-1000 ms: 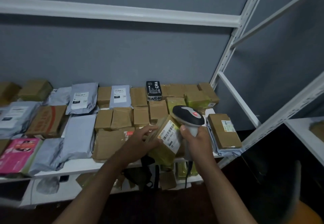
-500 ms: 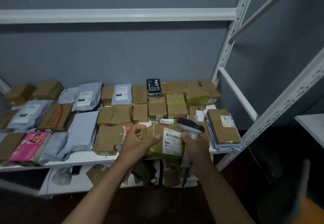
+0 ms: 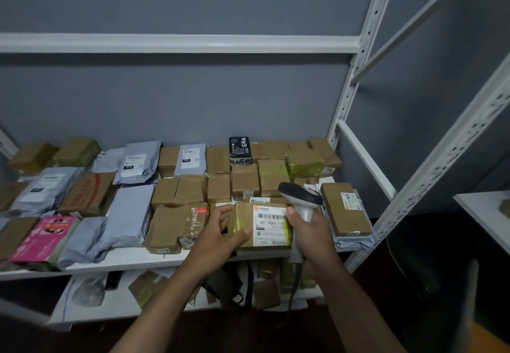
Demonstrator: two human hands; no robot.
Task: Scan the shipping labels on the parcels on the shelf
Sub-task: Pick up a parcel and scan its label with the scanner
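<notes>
- Plainly mid-task: only one parcel point(image 3: 259, 225) singled out, lying label-up at the front edge of the shelf point(image 3: 124, 260), among the boxes near the right end.
- Shipping label point(image 3: 271, 225) turned up toward the camera, barcode and printed code legible, free of fingers.
- Left hand point(image 3: 220, 235) on the parcel's left end, thumb laid over its top near the label, fingers loosely curled along the far side; hard to say whether gripping or merely steadying.
- Right hand point(image 3: 311, 235) wrapped firmly round the grip of the scanner point(image 3: 300, 200), just beside the parcel's right edge; cable hanging down below the fist.
- Scanner head raised above and behind the label, seemingly aimed away from it; no beam or light visible, so no telling whether this label has been read.
- No mark or sorting anywhere to separate scanned from unscanned.
- Left to do, by the look of it: most of the shelf, including the brown boxes point(image 3: 245, 187), grey mailers point(image 3: 132, 214), the pink packet point(image 3: 47, 238) and the black box point(image 3: 239, 149) at the back.
- Many labels out of sight, probably face-down or to the rear, so likely needing a turn by hand first.
</notes>
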